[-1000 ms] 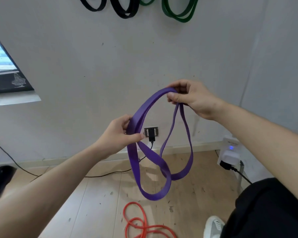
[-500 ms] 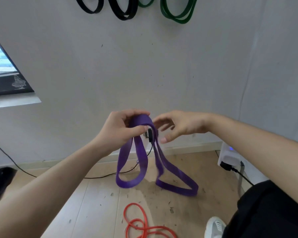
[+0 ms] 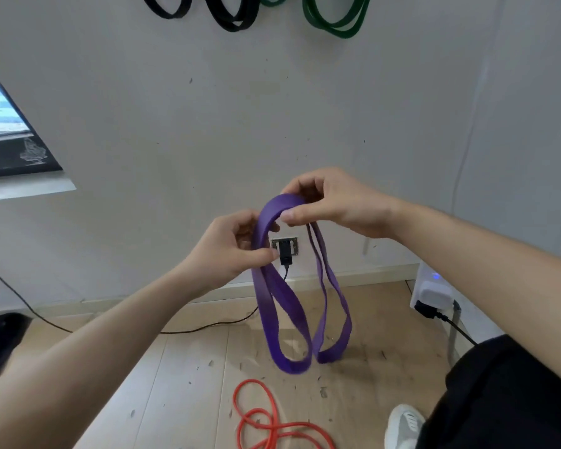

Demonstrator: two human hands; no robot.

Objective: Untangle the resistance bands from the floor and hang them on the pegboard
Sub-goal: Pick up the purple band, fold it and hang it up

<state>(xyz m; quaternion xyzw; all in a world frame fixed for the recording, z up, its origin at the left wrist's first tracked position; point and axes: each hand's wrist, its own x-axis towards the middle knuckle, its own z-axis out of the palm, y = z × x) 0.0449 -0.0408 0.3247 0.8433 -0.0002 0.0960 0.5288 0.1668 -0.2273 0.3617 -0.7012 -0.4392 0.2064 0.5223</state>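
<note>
Purple band [image 3: 266, 306] in left hand [image 3: 227, 251] and right hand [image 3: 334, 202]

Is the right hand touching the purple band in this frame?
Touching. The head view shows the right hand pinching the top of the purple band between thumb and fingers.

Worn items: person is wearing a black garment [image 3: 506, 393] over the right leg and a white-and-grey trainer [image 3: 402, 427]; left forearm [image 3: 110, 345] and right forearm [image 3: 483, 254] are showing bare.
</note>
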